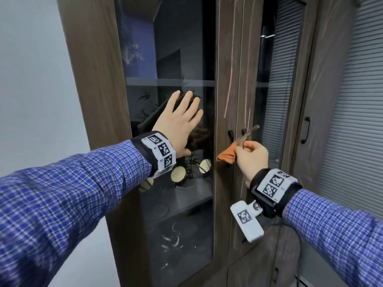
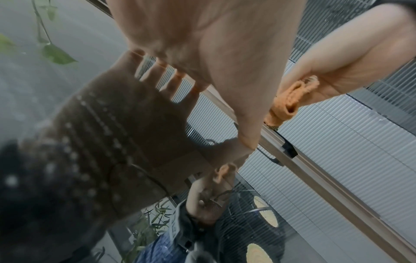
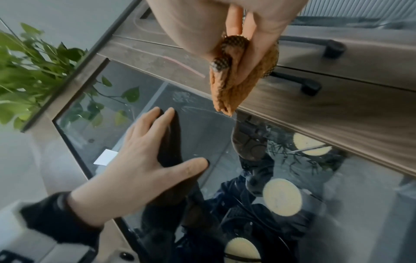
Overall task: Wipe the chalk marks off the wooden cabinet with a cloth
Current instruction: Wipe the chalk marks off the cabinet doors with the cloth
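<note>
A tall dark wooden cabinet (image 1: 93,69) has glass doors. Pink chalk lines (image 1: 229,88) run down the wooden stiles between the two doors, above the black handles (image 1: 230,135). My left hand (image 1: 180,119) presses flat on the left glass door (image 1: 182,48), fingers straight. My right hand (image 1: 251,157) grips a bunched orange cloth (image 1: 226,155) with a checkered trim, held just in front of the handles. The right wrist view shows the cloth (image 3: 234,83) pinched between my fingers, hanging near a pink chalk mark (image 3: 184,65) on the wood.
A second cabinet door (image 1: 323,100) stands to the right with its own black handle (image 1: 305,129). Blinds (image 1: 356,100) cover the window at far right. Plants and round objects sit behind the glass. A green plant (image 3: 29,71) stands beside the cabinet.
</note>
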Available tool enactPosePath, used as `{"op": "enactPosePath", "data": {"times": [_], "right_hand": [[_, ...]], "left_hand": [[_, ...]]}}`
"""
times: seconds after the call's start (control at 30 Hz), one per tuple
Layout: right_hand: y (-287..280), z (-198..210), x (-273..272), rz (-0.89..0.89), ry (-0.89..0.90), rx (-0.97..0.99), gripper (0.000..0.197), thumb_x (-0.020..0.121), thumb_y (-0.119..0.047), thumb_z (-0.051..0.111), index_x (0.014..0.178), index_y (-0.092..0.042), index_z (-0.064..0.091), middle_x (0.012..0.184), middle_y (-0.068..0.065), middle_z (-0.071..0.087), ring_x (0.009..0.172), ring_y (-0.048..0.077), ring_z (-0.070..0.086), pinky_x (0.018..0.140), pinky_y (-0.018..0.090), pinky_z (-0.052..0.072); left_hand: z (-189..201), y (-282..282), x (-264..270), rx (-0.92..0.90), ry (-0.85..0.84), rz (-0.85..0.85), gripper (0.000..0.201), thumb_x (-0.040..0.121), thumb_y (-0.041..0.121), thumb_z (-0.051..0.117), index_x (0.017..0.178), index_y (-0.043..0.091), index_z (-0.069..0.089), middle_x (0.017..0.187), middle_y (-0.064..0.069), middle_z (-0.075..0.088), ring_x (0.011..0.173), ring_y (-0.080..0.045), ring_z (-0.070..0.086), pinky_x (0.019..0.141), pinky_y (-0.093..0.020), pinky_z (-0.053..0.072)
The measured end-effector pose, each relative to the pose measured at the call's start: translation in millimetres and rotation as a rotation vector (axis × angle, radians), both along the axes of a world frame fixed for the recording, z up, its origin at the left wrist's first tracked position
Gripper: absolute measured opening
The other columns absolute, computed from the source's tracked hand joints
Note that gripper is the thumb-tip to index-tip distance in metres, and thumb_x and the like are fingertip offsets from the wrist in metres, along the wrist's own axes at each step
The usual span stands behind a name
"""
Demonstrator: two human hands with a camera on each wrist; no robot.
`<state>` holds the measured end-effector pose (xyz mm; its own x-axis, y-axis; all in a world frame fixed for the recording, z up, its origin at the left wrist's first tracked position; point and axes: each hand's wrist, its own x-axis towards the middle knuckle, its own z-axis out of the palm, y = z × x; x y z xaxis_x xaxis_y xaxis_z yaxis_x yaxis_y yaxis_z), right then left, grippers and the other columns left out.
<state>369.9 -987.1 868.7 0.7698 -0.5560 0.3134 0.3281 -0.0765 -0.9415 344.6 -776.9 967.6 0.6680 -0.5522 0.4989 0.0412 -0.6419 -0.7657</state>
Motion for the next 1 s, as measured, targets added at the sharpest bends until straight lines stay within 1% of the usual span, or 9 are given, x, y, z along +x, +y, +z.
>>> {"op": "enactPosePath", "data": {"times": [0.13,0.27,0.37,0.4,0.53,0.67,0.73,0.87,1.0], "right_hand": [[7.2,-3.4,-3.6,-0.008,0.024,-0.063,0.037,0.076,-0.025,0.068,0.112,-0.017,0.067,0.103,-0.001,0.071,0.096,0.015,0.068,0.094,0.041,0.055],[17.8,30.1,-1.5,-0.016,-0.055,-0.18,0.03,0.089,-0.019,0.067,0.118,-0.014,0.066,0.106,-0.003,0.067,0.098,0.011,0.063,0.089,0.024,0.047],[24.2,60.8,10.2,-0.04,-0.105,-0.157,0.012,0.09,-0.02,0.063,0.087,-0.014,0.073,0.082,-0.005,0.07,0.072,0.011,0.062,0.071,0.022,0.044],[24.2,70.3,13.5,-0.041,-0.119,-0.133,0.018,0.09,-0.019,0.061,0.077,-0.012,0.071,0.073,-0.003,0.069,0.066,0.012,0.062,0.066,0.022,0.043],[5.7,101.9,26.3,0.016,-0.176,-0.074,0.025,0.092,-0.013,0.058,0.07,-0.009,0.067,0.059,-0.009,0.059,0.051,0.001,0.053,0.05,0.011,0.041],[-12.5,107.5,37.3,0.093,-0.283,-0.118,0.028,0.09,-0.017,0.053,0.067,-0.002,0.06,0.061,-0.001,0.062,0.053,0.009,0.056,0.058,0.024,0.048],[-17.8,87.5,44.7,0.149,-0.323,-0.184,0.029,0.092,-0.018,0.054,0.067,-0.005,0.057,0.066,0.004,0.06,0.058,0.015,0.054,0.059,0.025,0.042],[-18.3,57.6,54.1,0.388,-0.288,-0.095,0.013,0.094,-0.019,0.057,0.099,-0.027,0.067,0.096,0.003,0.065,0.079,0.015,0.068,0.067,0.03,0.059],[-3.5,100.9,74.5,0.386,-0.356,-0.119,0.014,0.088,-0.031,0.048,0.079,-0.028,0.059,0.096,0.01,0.067,0.075,0.019,0.072,0.072,0.037,0.061]], "left_hand": [[0.4,-0.8,-1.4,0.007,-0.005,0.011,0.12,0.078,0.086,0.047,0.162,0.013,0.002,0.167,-0.019,-0.001,0.153,-0.044,-0.005,0.121,-0.062,0.002],[3.3,-6.0,-3.0,0.001,0.005,0.036,0.12,0.078,0.085,0.049,0.162,0.013,0.002,0.167,-0.02,-0.003,0.153,-0.045,-0.006,0.121,-0.063,0.001],[5.3,-8.4,-4.9,-0.006,0.021,0.057,0.12,0.078,0.085,0.048,0.162,0.014,0.0,0.167,-0.019,-0.004,0.153,-0.044,-0.007,0.121,-0.062,0.0],[6.6,-8.6,-5.8,-0.007,0.032,0.063,0.119,0.079,0.084,0.047,0.162,0.014,-0.001,0.168,-0.019,-0.004,0.153,-0.043,-0.007,0.121,-0.062,-0.001],[14.5,-16.5,-14.2,-0.007,0.066,0.107,0.109,0.084,0.08,0.037,0.162,0.015,-0.002,0.169,-0.015,-0.003,0.155,-0.038,-0.006,0.122,-0.06,-0.005],[52.4,-42.7,-16.3,-0.235,-0.082,0.162,0.107,0.082,0.076,0.038,0.162,0.01,0.011,0.168,-0.015,0.007,0.156,-0.035,0.001,0.123,-0.058,0.0],[81.6,-54.6,-12.2,-0.387,-0.141,0.19,0.112,0.079,0.076,0.047,0.161,0.01,0.01,0.168,-0.016,0.006,0.155,-0.035,0.0,0.123,-0.059,0.002],[121.8,-62.5,-4.0,-0.449,-0.164,0.23,0.119,0.074,0.074,0.061,0.161,0.014,0.006,0.168,-0.014,0.0,0.155,-0.034,-0.003,0.124,-0.059,0.006],[130.5,-61.1,-3.4,-0.427,-0.183,0.241,0.125,0.071,0.075,0.067,0.161,0.015,0.005,0.169,-0.013,-0.001,0.156,-0.032,-0.004,0.124,-0.058,0.008]]}}
